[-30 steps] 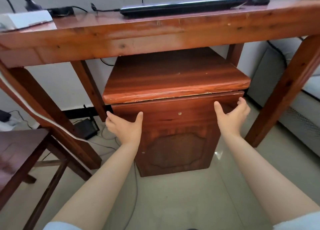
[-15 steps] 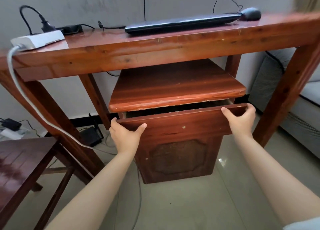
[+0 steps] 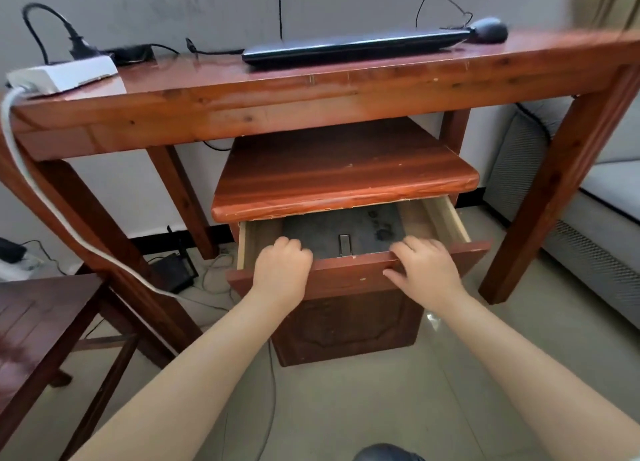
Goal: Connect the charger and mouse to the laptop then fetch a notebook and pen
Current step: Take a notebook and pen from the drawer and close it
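Grey wall behind, pale tile floor, wooden table across the top of view w/ a small wooden cabinet under it; left hand is curled over the top edge of the cabinet's drawer front, fingers hooked inside; right hand lies on the same edge further right, fingers bent over it, thumb on the outer face; both grip the drawer, which stands part open; inside, a dark grey liner w/ a small metal clip-like item, can't tell what it is; no notebook or pen seen in the visible part; up on the table, closed black laptop, mouse at its right end, touching or just beside; cable runs from laptop's left side to the charger brick; white power strip at the table's left end; wooden chair lower left; grey sofa at right
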Tool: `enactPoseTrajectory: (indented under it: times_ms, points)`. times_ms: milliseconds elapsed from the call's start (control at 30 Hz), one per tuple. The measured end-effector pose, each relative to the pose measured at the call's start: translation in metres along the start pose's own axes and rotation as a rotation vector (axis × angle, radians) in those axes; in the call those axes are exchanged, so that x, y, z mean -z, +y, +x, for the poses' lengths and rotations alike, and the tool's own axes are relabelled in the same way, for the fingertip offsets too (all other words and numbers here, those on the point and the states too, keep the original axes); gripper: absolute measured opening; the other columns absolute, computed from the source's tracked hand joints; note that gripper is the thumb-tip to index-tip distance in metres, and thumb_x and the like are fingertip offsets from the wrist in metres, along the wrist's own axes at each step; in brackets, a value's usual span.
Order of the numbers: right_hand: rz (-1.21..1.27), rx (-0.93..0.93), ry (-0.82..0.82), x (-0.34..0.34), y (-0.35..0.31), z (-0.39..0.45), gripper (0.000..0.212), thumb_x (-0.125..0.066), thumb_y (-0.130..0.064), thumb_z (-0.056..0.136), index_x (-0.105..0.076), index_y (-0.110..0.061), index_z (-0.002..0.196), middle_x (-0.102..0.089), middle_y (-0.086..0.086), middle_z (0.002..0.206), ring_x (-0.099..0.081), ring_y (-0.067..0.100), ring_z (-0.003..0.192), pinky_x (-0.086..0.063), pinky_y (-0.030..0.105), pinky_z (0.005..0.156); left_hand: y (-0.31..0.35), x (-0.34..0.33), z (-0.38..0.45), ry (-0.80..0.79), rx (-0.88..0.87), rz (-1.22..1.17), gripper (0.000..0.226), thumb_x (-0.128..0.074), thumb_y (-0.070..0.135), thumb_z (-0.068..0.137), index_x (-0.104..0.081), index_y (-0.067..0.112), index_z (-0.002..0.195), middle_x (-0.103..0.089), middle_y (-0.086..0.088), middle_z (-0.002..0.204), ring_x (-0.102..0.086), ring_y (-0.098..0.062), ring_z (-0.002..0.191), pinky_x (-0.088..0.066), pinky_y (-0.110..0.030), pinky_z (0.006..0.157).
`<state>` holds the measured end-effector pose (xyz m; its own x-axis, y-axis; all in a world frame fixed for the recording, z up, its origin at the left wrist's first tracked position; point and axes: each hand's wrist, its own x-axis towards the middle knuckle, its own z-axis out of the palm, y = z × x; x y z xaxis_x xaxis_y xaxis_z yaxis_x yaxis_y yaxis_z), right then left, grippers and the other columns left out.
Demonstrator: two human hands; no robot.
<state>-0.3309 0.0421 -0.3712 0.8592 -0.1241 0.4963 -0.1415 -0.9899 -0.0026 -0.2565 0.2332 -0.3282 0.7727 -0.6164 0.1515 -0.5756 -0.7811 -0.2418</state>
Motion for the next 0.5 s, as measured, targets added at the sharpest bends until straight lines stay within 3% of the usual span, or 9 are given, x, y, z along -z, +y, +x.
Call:
enactPoseTrajectory:
  times_ms: [33, 133, 233, 300, 433, 500]
  points:
    - [-0.003, 0.042, -0.064, 0.006, -0.002, 0.003, 0.039, -0.092, -0.021, 0.045, -0.07, -0.005, 0.073, -0.072, 0.011, 0.067, -0.071, 0.029, 0.061, -0.058, 0.041, 0.062, 0.002, 0.002, 0.001, -0.031, -0.007, 0.035, 0.028, -0.057, 0.017, 0.093, -0.059, 0.011, 0.12, -0.059, -0.007, 0.123, -0.052, -0.024, 0.116, -0.048, -0.033, 0.094]
    - [0.047, 0.07, -0.198, 0.015, 0.001, 0.004, 0.032, -0.083, -0.021, 0.064, -0.068, -0.002, 0.084, -0.071, 0.015, 0.081, -0.069, 0.033, 0.076, -0.056, 0.04, 0.068, 0.006, 0.007, 0.0, -0.092, -0.05, 0.101, 0.03, -0.059, 0.019, 0.092, -0.059, 0.013, 0.121, -0.061, -0.007, 0.12, -0.057, -0.023, 0.113, -0.048, -0.032, 0.094]
    - [0.001, 0.216, -0.16, 0.014, 0.004, -0.01, 0.04, -0.092, -0.026, 0.043, -0.063, -0.009, 0.064, -0.066, 0.006, 0.059, -0.066, 0.025, 0.052, -0.053, 0.027, 0.046, 0.006, 0.004, -0.009, -0.172, -0.081, 0.08, 0.031, -0.06, 0.019, 0.091, -0.057, 0.015, 0.122, -0.06, -0.005, 0.121, -0.055, -0.023, 0.114, -0.05, -0.033, 0.091]
    - [0.012, 0.254, -0.157, 0.007, 0.003, -0.022, 0.045, -0.094, -0.028, 0.035, -0.059, -0.011, 0.058, -0.062, 0.002, 0.053, -0.063, 0.022, 0.046, -0.049, 0.022, 0.041, 0.007, -0.002, -0.019, -0.208, -0.108, 0.073, 0.029, -0.059, 0.015, 0.09, -0.057, 0.014, 0.119, -0.058, -0.005, 0.12, -0.053, -0.024, 0.115, -0.051, -0.035, 0.087]
    - [0.061, 0.247, -0.24, 0.002, 0.002, -0.034, 0.047, -0.094, -0.029, 0.034, -0.06, -0.012, 0.061, -0.061, 0.001, 0.055, -0.062, 0.021, 0.048, -0.046, 0.019, 0.041, 0.01, -0.015, -0.028, -0.267, -0.136, 0.033, 0.027, -0.057, 0.012, 0.09, -0.055, 0.011, 0.117, -0.056, -0.006, 0.121, -0.051, -0.025, 0.115, -0.051, -0.035, 0.083]
    - [0.107, 0.199, -0.293, 0.007, 0.0, -0.028, 0.04, -0.088, -0.034, 0.053, -0.064, -0.009, 0.075, -0.065, 0.004, 0.07, -0.065, 0.023, 0.064, -0.044, 0.024, 0.049, 0.005, -0.013, -0.025, -0.29, -0.155, -0.029, 0.027, -0.057, 0.02, 0.091, -0.055, 0.01, 0.115, -0.056, -0.008, 0.119, -0.052, -0.026, 0.114, -0.049, -0.035, 0.083]
